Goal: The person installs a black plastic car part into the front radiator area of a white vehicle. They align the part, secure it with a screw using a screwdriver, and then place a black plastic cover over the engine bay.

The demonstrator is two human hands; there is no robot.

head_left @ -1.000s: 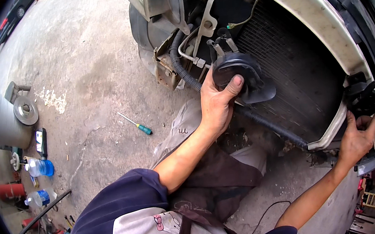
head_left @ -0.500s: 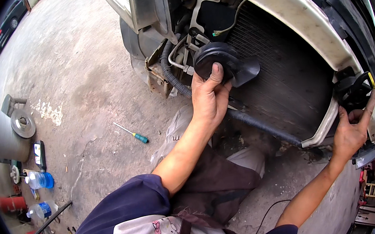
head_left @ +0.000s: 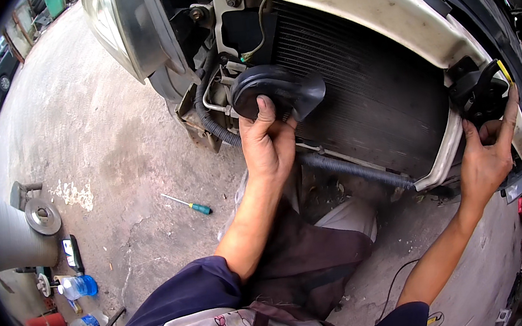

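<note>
A round black snail-shaped car horn [head_left: 264,87] with a flared mouth is held up by my left hand [head_left: 267,146], in front of the dark finned radiator [head_left: 370,89]. My thumb lies on its near face; the other fingers are behind and partly hidden. My right hand [head_left: 487,156] reaches to the far right of the car's open front. Its thumb and index finger close round a black part [head_left: 477,91] with a yellow edge, against the pale metal frame. A thin wire [head_left: 261,26] with a green end hangs above the horn.
The headlamp [head_left: 125,36] juts out at the upper left. A ribbed black hose [head_left: 354,167] runs below the radiator. On the concrete lies a green-handled screwdriver [head_left: 200,208]. Farther left are a grey bucket [head_left: 23,234], a bottle of blue liquid [head_left: 79,287] and a red can [head_left: 46,324].
The view has shifted, so the car front sits farther left and slightly higher. My left hand still holds the horn; my right hand stays at the black part.
</note>
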